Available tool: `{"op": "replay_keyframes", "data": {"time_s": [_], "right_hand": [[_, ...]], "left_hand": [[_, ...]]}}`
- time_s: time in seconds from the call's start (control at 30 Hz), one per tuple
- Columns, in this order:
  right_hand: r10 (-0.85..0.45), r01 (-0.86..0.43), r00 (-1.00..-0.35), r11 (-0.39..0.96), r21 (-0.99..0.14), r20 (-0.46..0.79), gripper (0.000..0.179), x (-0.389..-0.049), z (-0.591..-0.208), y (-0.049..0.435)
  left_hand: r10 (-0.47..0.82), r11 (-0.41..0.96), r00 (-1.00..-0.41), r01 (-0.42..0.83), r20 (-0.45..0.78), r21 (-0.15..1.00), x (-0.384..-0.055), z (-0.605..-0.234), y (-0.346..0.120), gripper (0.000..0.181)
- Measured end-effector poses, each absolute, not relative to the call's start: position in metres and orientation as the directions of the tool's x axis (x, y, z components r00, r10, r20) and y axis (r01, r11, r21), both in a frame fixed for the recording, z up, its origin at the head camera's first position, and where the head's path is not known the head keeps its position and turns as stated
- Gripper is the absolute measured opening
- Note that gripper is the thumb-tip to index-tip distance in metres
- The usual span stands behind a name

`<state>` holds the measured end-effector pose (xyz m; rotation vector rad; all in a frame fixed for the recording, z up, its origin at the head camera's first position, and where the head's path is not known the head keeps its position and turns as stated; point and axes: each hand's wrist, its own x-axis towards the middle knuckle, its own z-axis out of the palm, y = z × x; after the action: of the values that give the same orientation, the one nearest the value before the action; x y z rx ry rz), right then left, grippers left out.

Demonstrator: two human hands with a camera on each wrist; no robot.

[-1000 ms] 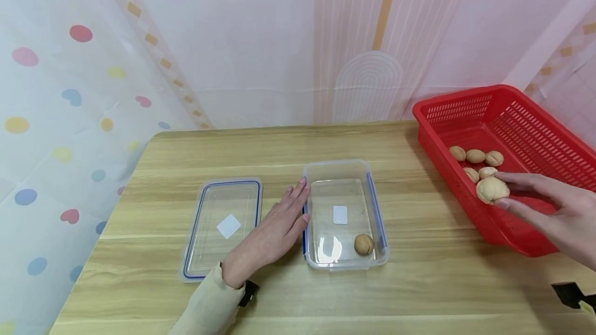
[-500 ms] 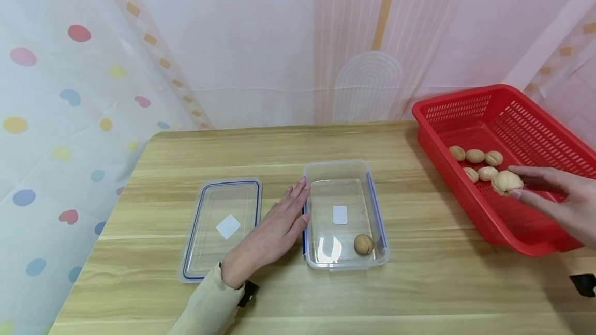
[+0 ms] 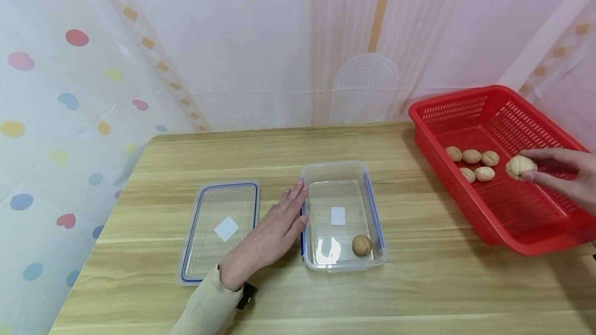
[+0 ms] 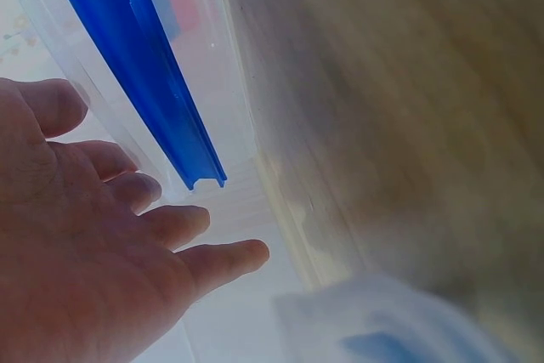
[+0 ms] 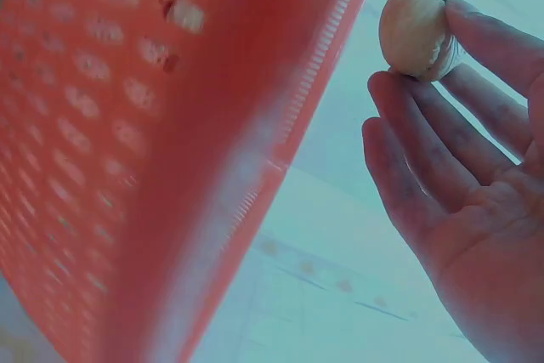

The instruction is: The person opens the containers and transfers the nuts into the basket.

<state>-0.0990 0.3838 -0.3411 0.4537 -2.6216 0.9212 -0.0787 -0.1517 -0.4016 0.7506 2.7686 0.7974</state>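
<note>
Between thumb and fingertips, my right hand [image 3: 565,172] pinches a walnut [image 3: 521,167] over the red basket [image 3: 493,221]. The right wrist view shows that walnut [image 5: 415,33] held at the fingertips, above the basket's rim. Several more walnuts [image 3: 471,156] lie in the basket toward its left side. My left hand [image 3: 274,231] has its fingers extended along the left side of a clear plastic container [image 3: 337,268]. One walnut [image 3: 361,245] sits in this container's near right corner. In the left wrist view, the fingers are close to the container's blue latch [image 4: 144,74].
A clear lid [image 3: 219,185] with a blue seal lies flat on the wooden table [image 3: 270,154], left of the container. A patterned curtain [image 3: 261,50] hangs behind the table. The basket stands at the right with raised perforated walls.
My right hand has moved right and slightly up with the pinched walnut, away from the basket's left wall. My left hand stays beside the container. The head view has shifted slightly.
</note>
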Motion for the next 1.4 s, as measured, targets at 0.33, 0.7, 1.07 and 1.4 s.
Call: {"op": "replay_keyframes", "data": {"time_s": [0.33,0.7,1.07,1.4], "right_hand": [[-0.238,-0.332,-0.934,0.852,-0.405,0.265,0.031,-0.123,-0.329,0.388],[-0.194,-0.204,-0.979,0.892,-0.404,0.065,0.040,-0.147,-0.317,0.400],[-0.191,-0.178,-0.982,0.932,-0.314,-0.012,0.048,-0.168,-0.313,0.396],[-0.168,-0.115,-0.978,0.928,-0.354,-0.123,0.054,-0.191,-0.320,0.394]], "left_hand": [[0.511,0.728,-0.860,0.428,-0.007,0.536,-0.079,-0.403,-0.151,0.062],[0.508,0.730,-0.861,0.423,-0.012,0.537,-0.078,-0.402,-0.152,0.062],[0.510,0.729,-0.860,0.428,-0.007,0.534,-0.078,-0.403,-0.152,0.062],[0.512,0.717,-0.859,0.433,0.009,0.546,-0.078,-0.405,-0.152,0.062]]}}
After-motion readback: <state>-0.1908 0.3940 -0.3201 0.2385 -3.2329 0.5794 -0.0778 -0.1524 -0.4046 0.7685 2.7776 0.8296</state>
